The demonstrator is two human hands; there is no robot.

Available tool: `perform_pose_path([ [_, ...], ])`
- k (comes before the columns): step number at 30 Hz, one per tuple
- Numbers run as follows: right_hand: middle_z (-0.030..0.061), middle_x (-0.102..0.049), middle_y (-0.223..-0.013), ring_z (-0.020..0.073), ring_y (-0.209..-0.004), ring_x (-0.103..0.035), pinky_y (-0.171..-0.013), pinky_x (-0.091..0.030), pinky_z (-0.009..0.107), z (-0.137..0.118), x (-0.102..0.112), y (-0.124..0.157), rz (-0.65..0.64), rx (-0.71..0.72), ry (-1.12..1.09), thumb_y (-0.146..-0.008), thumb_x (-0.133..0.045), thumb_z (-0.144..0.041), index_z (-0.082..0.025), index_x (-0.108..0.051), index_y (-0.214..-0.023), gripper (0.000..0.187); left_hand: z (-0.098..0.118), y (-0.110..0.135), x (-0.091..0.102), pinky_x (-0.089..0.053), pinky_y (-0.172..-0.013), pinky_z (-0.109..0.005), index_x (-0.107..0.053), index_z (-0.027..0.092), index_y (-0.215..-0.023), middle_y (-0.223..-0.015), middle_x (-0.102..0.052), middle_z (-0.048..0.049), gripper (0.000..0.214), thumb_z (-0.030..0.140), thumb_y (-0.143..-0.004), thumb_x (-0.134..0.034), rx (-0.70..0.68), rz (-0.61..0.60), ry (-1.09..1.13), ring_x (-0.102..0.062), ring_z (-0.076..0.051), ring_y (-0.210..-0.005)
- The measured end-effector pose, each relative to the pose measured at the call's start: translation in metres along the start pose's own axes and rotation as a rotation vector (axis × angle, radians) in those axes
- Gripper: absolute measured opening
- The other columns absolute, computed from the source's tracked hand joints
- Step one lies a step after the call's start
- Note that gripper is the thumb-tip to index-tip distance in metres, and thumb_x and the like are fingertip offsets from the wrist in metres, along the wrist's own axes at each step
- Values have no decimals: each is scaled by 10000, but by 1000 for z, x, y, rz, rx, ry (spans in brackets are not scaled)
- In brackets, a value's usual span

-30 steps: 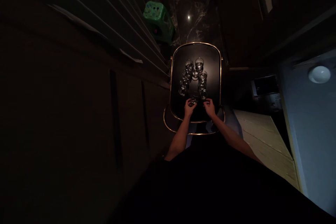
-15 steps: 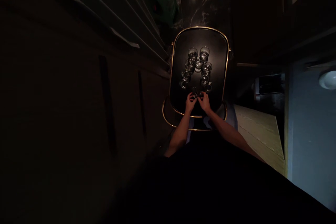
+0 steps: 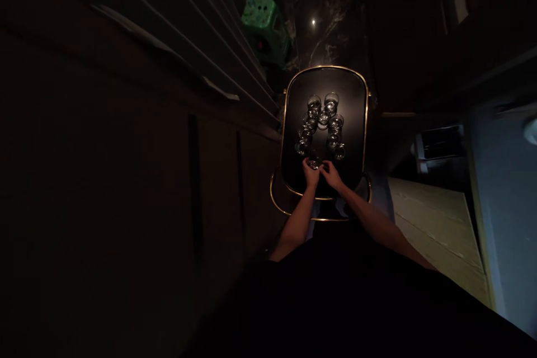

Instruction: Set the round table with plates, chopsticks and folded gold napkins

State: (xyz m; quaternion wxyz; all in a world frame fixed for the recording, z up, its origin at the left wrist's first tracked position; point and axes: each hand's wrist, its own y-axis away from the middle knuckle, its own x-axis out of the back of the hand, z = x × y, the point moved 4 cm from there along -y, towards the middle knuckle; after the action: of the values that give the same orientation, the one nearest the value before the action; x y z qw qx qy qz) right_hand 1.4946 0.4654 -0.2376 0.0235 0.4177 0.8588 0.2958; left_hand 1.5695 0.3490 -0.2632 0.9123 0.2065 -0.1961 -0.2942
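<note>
The room is very dark. A black tray (image 3: 354, 123) with a gold rim lies in front of me, lengthways. Several small clear glasses (image 3: 322, 123) stand on it in an arch shape. At the near end of the arch my left hand (image 3: 311, 171) is closed on a small glass (image 3: 314, 163). My right hand (image 3: 332, 174) sits right beside it, fingers curled and touching the same glass from the right. Both forearms reach in from below.
A green plastic stool (image 3: 266, 28) stands beyond the tray on a dark marble floor (image 3: 323, 17). Dark slatted panels (image 3: 168, 61) run along the left. A pale wooden surface (image 3: 436, 224) lies at the right, with a dark appliance (image 3: 436, 145) behind it.
A second ago my hands were apart, the right one at the right column of glasses. The right hand has moved left and now meets the left hand at the small glass.
</note>
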Motion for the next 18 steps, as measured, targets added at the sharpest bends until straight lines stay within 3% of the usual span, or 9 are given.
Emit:
perform_pose_path([
  [4, 103, -732, -1162, 284, -1182, -701, -1275, -517, 539, 21, 37, 13, 214, -121, 141, -837, -621, -270, -260, -645, -1037, 202, 12, 3, -14, -411, -1337, -480, -544, 207, -1578, -1598, -549, -222, 886, 79, -804, -956, -64, 135, -140, -550, -319, -1533],
  [7, 103, -725, -1115, 295, -1137, -702, -1228, -547, 543, 31, 67, 11, 382, -215, 147, -781, -614, -244, -241, -640, -1122, 342, 22, -8, -34, -453, -1295, -443, -525, 191, -1621, -1585, -541, -228, 886, 70, -841, -928, -65, 147, -131, -600, -309, -1490],
  [12, 180, -706, -1406, 248, -1127, -722, -1180, -579, 443, 20, 82, -20, 367, -245, 115, -802, -631, -217, -171, -569, -1435, 638, 48, -47, -63, -469, -1270, -405, -458, 138, -1685, -1565, -537, -248, 953, 46, -854, -916, -57, 159, -108, -626, -298, -1460],
  [18, 154, -726, -1429, 220, -1160, -738, -1198, -574, 433, -4, 82, -43, 352, -245, 37, -861, -720, -239, -203, -518, -1507, 678, 76, -68, -78, -463, -1261, -386, -464, 99, -1678, -1566, -530, -273, 925, 7, -862, -890, -44, 181, -136, -632, -310, -1444],
])
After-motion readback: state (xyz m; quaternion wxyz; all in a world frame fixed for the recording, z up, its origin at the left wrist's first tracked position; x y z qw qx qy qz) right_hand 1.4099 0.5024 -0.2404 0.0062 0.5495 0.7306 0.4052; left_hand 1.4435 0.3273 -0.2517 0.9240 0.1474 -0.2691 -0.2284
